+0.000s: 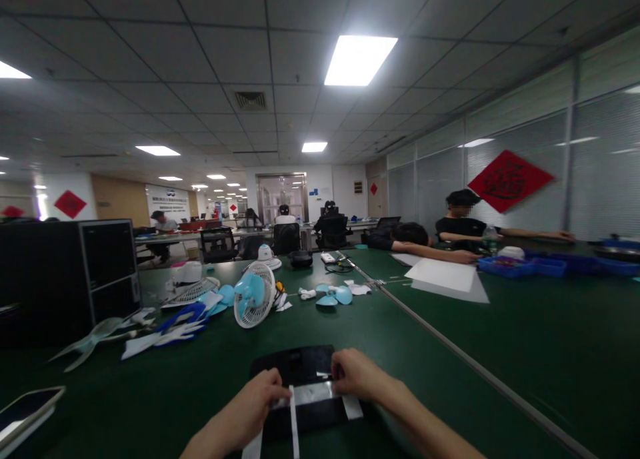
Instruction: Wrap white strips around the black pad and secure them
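Low in the head view, a flat black object point(275, 365) lies on the green table, its exact kind not clear. Across it runs a shiny whitish strip point(314, 393). My left hand point(253, 405) is closed in a pinch at the strip's left end, beside a narrow white band point(294, 422) that hangs toward me. At the other end, my right hand point(357, 377) has its fingers pressed together on the strip. A small white piece point(353, 407) shows just below my right hand. Both sets of fingertips are partly hidden.
Ahead stand a white fan cage with blue blades point(255, 295) and a loose blue fan blade point(334, 295). Left are gloves point(175, 329), a phone point(30, 412) and a black computer case point(75, 272). A metal seam point(450, 352) crosses the table; people sit beyond.
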